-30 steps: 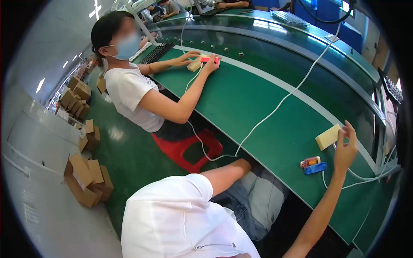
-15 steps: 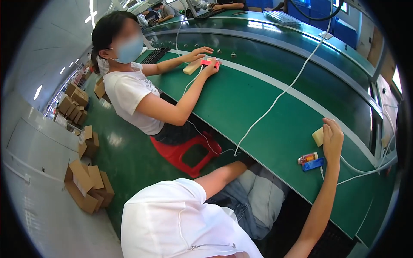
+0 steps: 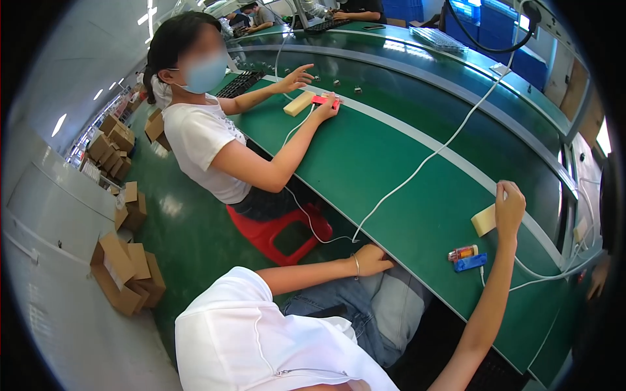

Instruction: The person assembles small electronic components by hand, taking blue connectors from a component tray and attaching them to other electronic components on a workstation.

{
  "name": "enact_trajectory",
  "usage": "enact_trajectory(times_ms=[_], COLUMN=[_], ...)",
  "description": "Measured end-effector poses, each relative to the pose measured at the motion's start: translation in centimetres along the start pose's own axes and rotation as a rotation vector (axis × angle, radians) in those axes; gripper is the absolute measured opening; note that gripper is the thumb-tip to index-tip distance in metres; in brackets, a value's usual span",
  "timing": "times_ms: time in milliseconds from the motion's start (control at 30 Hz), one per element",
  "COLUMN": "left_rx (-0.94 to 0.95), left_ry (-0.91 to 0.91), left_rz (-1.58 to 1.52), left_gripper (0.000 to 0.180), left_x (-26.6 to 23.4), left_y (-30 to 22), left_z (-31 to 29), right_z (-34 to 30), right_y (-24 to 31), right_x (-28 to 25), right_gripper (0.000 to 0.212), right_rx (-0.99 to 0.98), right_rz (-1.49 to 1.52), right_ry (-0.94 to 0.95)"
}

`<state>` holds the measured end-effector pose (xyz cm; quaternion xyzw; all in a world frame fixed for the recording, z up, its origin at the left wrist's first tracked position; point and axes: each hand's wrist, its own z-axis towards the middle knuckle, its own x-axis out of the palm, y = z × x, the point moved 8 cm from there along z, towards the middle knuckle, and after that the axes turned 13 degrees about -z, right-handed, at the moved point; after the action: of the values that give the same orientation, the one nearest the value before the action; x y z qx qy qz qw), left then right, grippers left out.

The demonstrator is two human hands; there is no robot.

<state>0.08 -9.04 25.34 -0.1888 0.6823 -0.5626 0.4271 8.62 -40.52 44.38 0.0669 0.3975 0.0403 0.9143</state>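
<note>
My right hand point(image 3: 510, 212) is raised over the green bench point(image 3: 417, 208) at the right. Its fingers are bent together, and whatever they hold, if anything, is hidden. Right beside it stands a cream block point(image 3: 484, 221). Nearer to me lie a small blue device point(image 3: 471, 262) with a white cable and, against it, a transparent and orange cylindrical piece point(image 3: 464, 253); neither is touched. My left hand point(image 3: 372, 260), with a bracelet at the wrist, is low over my lap by the bench's front edge. Its fingers are curled in, their grasp hidden.
A co-worker on a red stool point(image 3: 280, 241) sits to the left, one hand on a red device point(image 3: 326, 101) beside another cream block point(image 3: 299, 103). A white cable point(image 3: 424, 163) hangs across the bench. Small parts point(image 3: 336, 82) lie on the strip beyond. Open cartons point(image 3: 127, 274) stand on the floor.
My left hand has come out from beneath the bench edge and shows over my lap. My right hand's fingers have drawn in. The co-worker's left hand has lifted away from the block.
</note>
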Motion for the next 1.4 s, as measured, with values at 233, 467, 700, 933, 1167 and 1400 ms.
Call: enact_trajectory(times_ms=[233, 467, 700, 933, 1167, 1400], left_rx=[-0.067, 0.576, 0.751, 0.519, 0.452, 0.366], left_ry=[0.359, 0.251, -0.441, -0.243, -0.176, -0.141], left_rz=[-0.007, -0.467, -0.339, -0.616, -0.697, -0.806], left_gripper=[0.026, 0.022, 0.008, 0.010, 0.011, 0.011], left_x=[3.2, 1.8, 2.5, 4.1, 6.0, 6.6], left_y=[-3.9, -23.9, -22.9, -19.5, -19.2, -18.3], left_z=[-1.6, 6.4, 22.6, 25.6, 25.3, 25.2], right_z=[-0.6, -1.4, -3.1, -3.1, -2.7, -3.1], right_y=[0.2, -3.2, -3.0, -2.9, -0.5, -0.8], right_x=[0.3, -0.1, -3.1, -4.4, -4.3, -3.7], right_gripper=[0.028, 0.029, 0.025, 0.020, 0.016, 0.018], right_rx=[0.160, 0.260, 0.341, 0.403, 0.250, 0.261], right_rz=[0.044, 0.135, 0.273, 0.315, 0.295, 0.280], right_ry=[0.156, -0.015, -0.312, -0.302, -0.257, -0.219])
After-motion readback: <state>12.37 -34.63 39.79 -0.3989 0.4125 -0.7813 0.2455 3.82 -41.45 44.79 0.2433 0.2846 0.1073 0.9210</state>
